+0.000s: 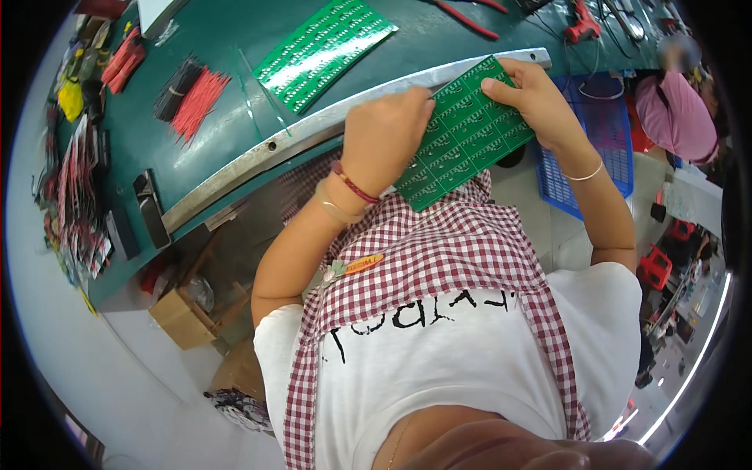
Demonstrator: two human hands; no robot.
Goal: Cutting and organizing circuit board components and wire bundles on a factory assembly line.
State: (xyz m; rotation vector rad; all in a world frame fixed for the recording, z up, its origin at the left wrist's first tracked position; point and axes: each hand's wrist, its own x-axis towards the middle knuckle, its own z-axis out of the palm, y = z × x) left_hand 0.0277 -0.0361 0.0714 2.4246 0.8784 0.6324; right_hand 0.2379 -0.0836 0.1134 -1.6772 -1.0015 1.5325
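A green circuit board panel (468, 133) with rows of repeated small circuits is held tilted over the bench's front edge. My right hand (536, 98) grips its upper right corner, thumb pressed on the face and fingers behind. Curled at the panel's left edge is my left hand (386, 133), its fingertips closed on that edge and partly hidden. Another green circuit board panel (325, 53) lies on the bench beyond my hands, shining with reflected light.
A metal strip (227, 182) edges the green bench (211, 149). Left lie black wires (178, 86), red wires (202, 100) and bundled wires (82, 196). Red-handled pliers (468, 19) lie far back. A blue plastic basket (603, 133) and a person in pink (675, 117) are on the right.
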